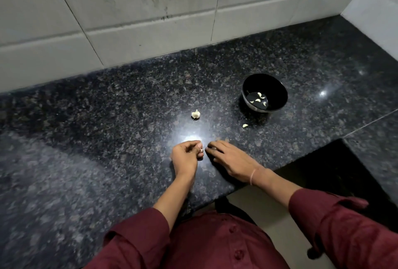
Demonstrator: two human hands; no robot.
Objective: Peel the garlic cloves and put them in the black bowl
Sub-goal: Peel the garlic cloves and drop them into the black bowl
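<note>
The black bowl [271,87] stands on the dark granite counter at the right, with several peeled cloves [260,96] lying in it. One loose clove [245,125] lies on the counter just in front of the bowl. The rest of the garlic bulb [195,114] sits near the middle of the counter. My left hand [185,156] pinches a small garlic clove [201,149] between thumb and fingertips. My right hand [229,156] lies beside it on the counter, palm down, its fingertips close to the clove.
The granite counter [107,139] runs to a tiled wall [129,21] behind and a white wall at the right. The counter's front edge steps back at the lower right, beside a dark recess [331,171]. A lamp's bright reflection lies just beyond my hands.
</note>
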